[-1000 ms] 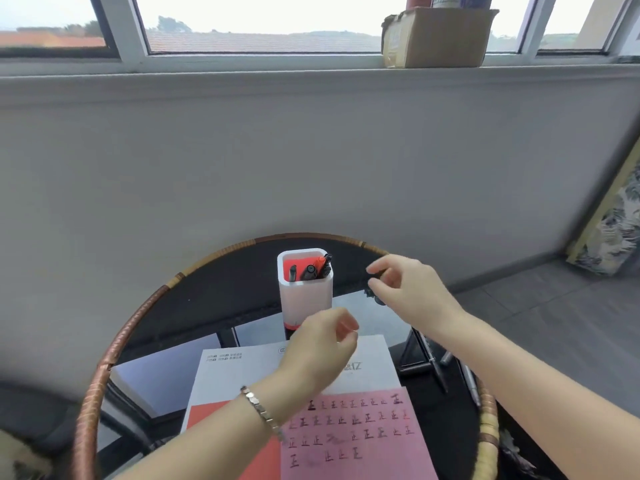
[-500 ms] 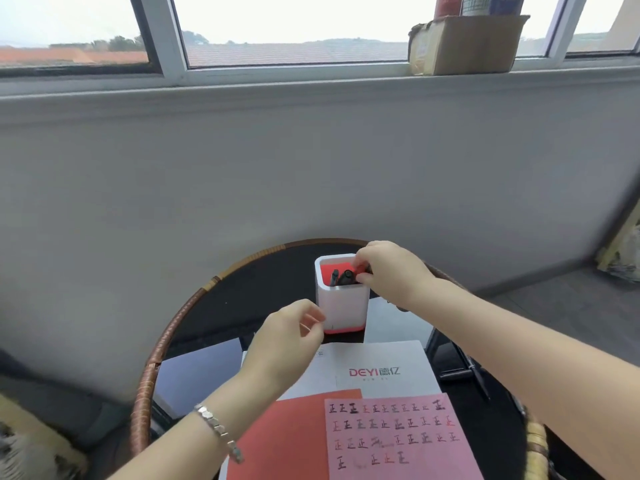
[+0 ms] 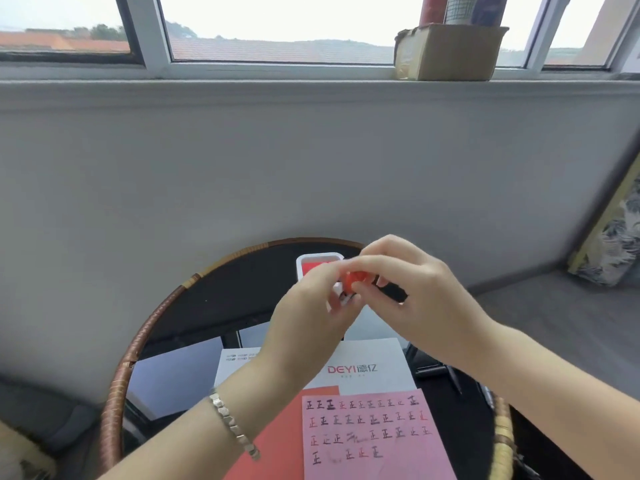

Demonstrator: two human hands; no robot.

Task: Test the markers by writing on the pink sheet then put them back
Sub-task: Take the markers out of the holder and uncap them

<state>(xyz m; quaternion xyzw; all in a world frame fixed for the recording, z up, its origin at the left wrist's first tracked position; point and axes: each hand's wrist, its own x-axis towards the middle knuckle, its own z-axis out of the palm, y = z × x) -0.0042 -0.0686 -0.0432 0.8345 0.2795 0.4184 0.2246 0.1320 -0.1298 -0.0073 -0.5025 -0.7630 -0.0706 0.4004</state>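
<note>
- White pen holder [image 3: 313, 263] on table [image 3: 242, 292]: contents hidden behind my hands.
- Left hand [image 3: 311, 317] and right hand [image 3: 412, 292] both pinch a red-capped marker [image 3: 360, 280], body mostly hidden.
- Pink sheet [image 3: 375, 441] lies nearer me, bottom cut off.

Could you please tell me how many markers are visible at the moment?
1: a black marker with a red cap, held between both hands above the white square pen holder. More may be hidden inside the holder, behind the hands.
</note>
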